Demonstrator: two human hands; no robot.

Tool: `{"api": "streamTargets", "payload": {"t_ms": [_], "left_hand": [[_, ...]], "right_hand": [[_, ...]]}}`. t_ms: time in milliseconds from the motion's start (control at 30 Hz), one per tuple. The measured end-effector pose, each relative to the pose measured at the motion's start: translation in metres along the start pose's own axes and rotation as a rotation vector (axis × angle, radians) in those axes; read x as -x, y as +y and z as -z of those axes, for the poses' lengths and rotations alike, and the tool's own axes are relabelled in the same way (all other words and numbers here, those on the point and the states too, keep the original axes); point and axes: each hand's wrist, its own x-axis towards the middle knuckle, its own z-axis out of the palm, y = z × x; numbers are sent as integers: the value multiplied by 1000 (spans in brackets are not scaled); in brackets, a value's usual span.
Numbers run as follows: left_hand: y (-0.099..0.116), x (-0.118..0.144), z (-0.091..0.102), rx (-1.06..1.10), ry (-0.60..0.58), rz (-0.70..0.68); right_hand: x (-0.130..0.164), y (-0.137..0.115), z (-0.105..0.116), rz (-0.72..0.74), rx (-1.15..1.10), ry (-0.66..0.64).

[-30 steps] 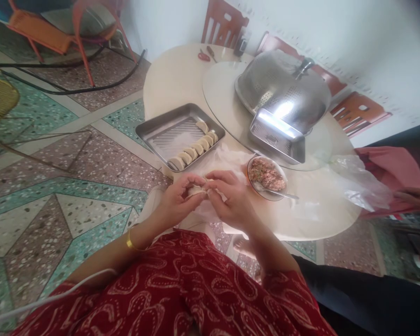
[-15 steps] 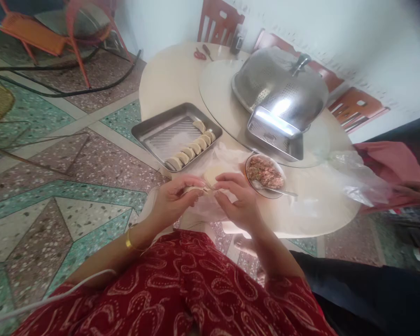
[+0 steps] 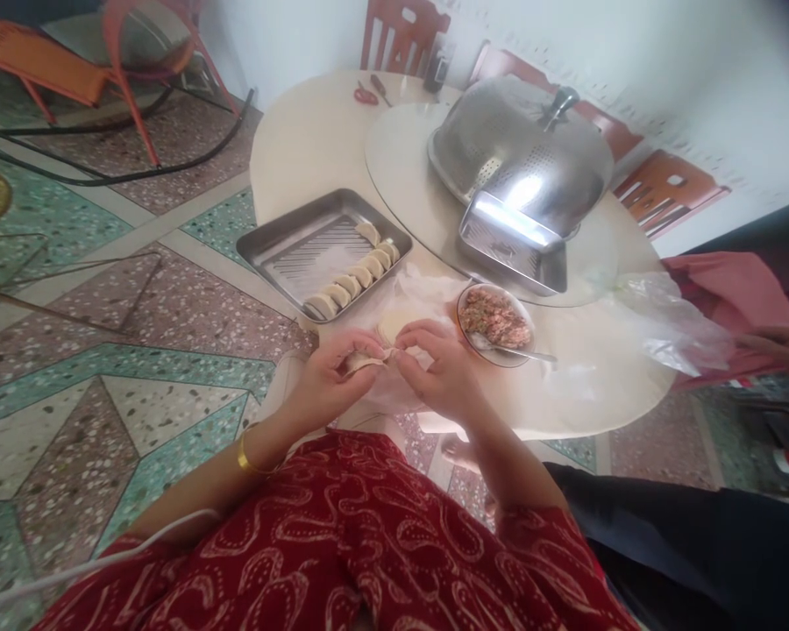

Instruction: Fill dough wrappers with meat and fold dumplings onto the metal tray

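A pale folded dumpling (image 3: 366,362) is held between my two hands over the table's near edge. My left hand (image 3: 334,372) curls round its left side, fingers and thumb closed on it. At its right end, the fingertips of my right hand (image 3: 437,366) pinch the dough edge. Just beyond my fingers lie round dumpling wrappers (image 3: 392,325) on a thin plastic sheet (image 3: 427,289). A metal tray (image 3: 276,273) with several finished dumplings (image 3: 358,277) in a row is at the left. Right of my hands is a bowl of minced filling (image 3: 496,317) with a spoon (image 3: 526,354) in it.
A large perforated metal dome (image 3: 519,149) and a smaller metal tray (image 3: 539,272) rest on the glass turntable (image 3: 401,166). Red scissors (image 3: 366,95) lie at the back. Another person's hand (image 3: 779,348) is at the right beside a clear plastic bag (image 3: 677,329).
My left hand has turned slightly, showing more of the dumpling. Both hands stay pinching its edge. The whole view has shifted a little.
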Motion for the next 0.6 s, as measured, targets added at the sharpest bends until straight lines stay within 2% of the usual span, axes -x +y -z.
{"api": "streamTargets", "payload": {"t_ms": [133, 267, 433, 600], "left_hand": [[0, 0, 0, -1, -18, 0], [-1, 0, 1, 7, -22, 8], [-5, 3, 0, 47, -26, 98], [-6, 3, -1, 56, 10, 169]], "right_hand": [[-2, 0, -5, -41, -78, -28], [0, 1, -7, 0, -93, -13], [3, -3, -3, 116, -16, -2], [7, -8, -2, 325, 225, 50]]}}
